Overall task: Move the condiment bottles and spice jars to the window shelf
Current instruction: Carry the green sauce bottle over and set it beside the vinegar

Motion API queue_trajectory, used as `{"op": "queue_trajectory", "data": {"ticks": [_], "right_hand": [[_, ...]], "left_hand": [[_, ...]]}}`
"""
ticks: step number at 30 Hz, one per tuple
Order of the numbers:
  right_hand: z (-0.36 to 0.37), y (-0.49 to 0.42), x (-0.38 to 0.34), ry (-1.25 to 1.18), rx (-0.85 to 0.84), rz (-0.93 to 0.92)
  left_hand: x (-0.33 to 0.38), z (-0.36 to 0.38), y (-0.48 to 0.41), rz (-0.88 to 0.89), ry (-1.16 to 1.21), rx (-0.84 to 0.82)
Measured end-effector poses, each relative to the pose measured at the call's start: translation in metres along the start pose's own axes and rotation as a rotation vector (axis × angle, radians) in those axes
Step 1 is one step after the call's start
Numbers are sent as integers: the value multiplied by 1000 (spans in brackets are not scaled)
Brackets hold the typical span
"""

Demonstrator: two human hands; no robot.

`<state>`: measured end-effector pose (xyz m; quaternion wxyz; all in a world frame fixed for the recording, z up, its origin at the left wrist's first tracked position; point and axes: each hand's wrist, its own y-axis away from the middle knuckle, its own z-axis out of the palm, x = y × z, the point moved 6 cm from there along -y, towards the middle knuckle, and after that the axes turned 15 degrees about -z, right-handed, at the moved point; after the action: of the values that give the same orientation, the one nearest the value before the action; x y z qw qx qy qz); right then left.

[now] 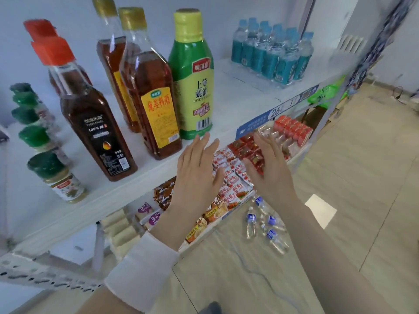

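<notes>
A white metal shelf (238, 105) against a pale wall carries the goods, with a tiled floor off to the right. At its front edge stands the green and yellow oyster sauce bottle (192, 73), upright, with two amber cooking-wine bottles (149, 96) touching it on the left, then two dark red-capped bottles (95, 118), and a row of green-lidded spice jars (56, 173) running back along the far left. A shrink-wrapped pack of water bottles (272, 51) sits well apart at the right end, and snack packets (235, 173) fill the tier below. Whether this shelf is the window shelf cannot be told. Both hands hang just in front of the shelf edge, near the foot of the oyster sauce bottle: the left hand (197, 168) and the right hand (269, 168) are spread flat, fingers extended, palms facing each other, holding nothing and touching nothing. Judging by their position, that bottle is the likely next pick. It looks tall and top-heavy, so closing both palms around its broad lower body, and lifting straight up, should avoid knocking the touching wine bottle.
</notes>
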<state>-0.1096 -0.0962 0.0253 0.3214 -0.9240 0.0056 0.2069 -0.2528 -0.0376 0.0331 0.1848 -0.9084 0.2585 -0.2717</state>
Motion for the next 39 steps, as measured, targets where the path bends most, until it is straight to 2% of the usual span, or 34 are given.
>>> {"op": "queue_trajectory", "data": {"ticks": [3, 7, 13, 16, 20, 25, 29, 39], "right_hand": [[8, -35, 15, -160, -19, 52], [24, -90, 34, -544, -81, 119], [46, -176, 47, -853, -198, -33], [59, -203, 46, -935, -318, -137], [80, -217, 40, -1043, -459, -205], [93, -225, 26, -1169, -535, -244], [99, -234, 17, -1234, -537, -239], [103, -230, 17, -1349, -416, -164]], "left_hand": [[-5, 7, -21, -73, 52, 26], [-13, 16, -42, -193, 110, 122], [-15, 43, -58, -421, 98, 265], [-11, 52, -59, -577, 90, 354], [-7, 63, -63, -677, 127, 427], [-12, 76, -73, -832, 276, 389], [-24, 77, -79, -943, 381, 389], [-24, 80, -81, -1034, 324, 478]]}}
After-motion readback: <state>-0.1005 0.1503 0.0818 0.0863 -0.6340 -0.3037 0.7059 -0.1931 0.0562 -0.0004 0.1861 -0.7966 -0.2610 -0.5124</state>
